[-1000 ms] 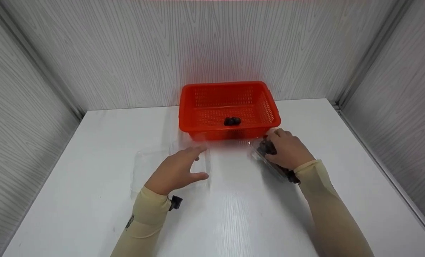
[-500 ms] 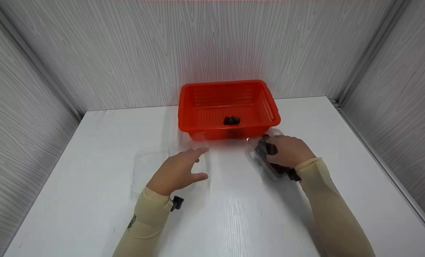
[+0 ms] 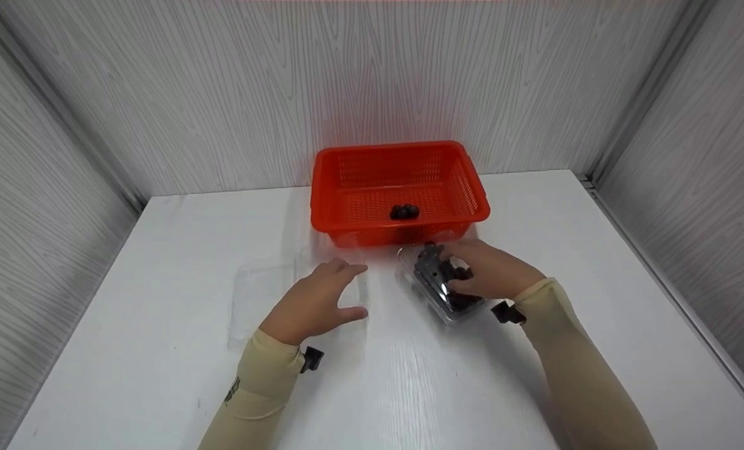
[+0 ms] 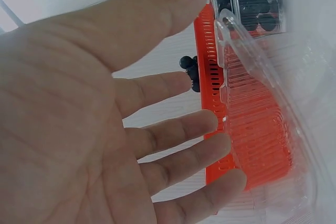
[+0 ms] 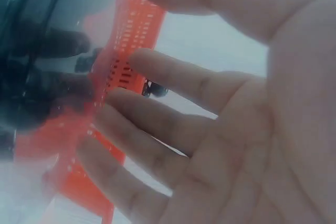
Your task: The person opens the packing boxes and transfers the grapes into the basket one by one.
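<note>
Panelling with a grey wood grain rises at the far left, alongside the white table. Next along, on the table top, lies an unfolded clear box, its two halves side by side; the plastic is so sheer that I can hardly follow its edges. The person's left hand reaches over it, thumb well apart from the stretched-out fingers; whether the fingertips touch the plastic, I cannot tell. A tan sleeve covers that arm, and a small black camera sits at the wrist.

In the middle, towards the back wall, a red basket with slotted sides stands upright on the table. A small bunch of dark round fruits shows in it, close by the front rim.

Just in front of the basket, right of centre, is the filled clear box, set at a slant and loaded with more dark fruits, light glinting off its plastic. The right hand comes over it from the right, thumb apart from the fingers, fingertips at the box; I cannot tell whether they grip it or only touch. Another sleeve runs back from that hand.
</note>
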Demonstrator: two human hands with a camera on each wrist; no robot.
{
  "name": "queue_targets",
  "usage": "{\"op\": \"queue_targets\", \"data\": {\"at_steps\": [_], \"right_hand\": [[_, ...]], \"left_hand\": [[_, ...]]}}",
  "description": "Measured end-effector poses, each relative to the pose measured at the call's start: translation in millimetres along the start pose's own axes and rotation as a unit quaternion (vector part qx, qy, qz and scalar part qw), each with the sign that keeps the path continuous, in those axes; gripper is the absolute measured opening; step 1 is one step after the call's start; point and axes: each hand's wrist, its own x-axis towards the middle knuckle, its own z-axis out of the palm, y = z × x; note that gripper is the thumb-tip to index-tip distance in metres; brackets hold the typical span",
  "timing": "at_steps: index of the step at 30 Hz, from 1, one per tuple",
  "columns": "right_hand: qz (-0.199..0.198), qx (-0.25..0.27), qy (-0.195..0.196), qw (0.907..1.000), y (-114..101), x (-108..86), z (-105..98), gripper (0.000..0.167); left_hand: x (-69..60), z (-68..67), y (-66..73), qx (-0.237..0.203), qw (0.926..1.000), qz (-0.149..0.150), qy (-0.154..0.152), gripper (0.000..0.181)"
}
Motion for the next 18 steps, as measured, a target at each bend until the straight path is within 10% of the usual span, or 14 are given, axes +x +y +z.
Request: {"op": "queue_targets", "data": {"at_steps": [6,18], "right_hand": [[0.038,-0.035,0.05,0.9974,-4,-3.5,-2,0.045],[0.125,-0.051,0.012,0.9908,-1,-3.5,5,0.056]], "left_hand": [[-1.5,-3.4,3.0,0.002,1.0,-0.004,-0.003,0.072],[1.0,4.8,1.4,-0.01,0.9997,0.02,0.004,0.071]]}}
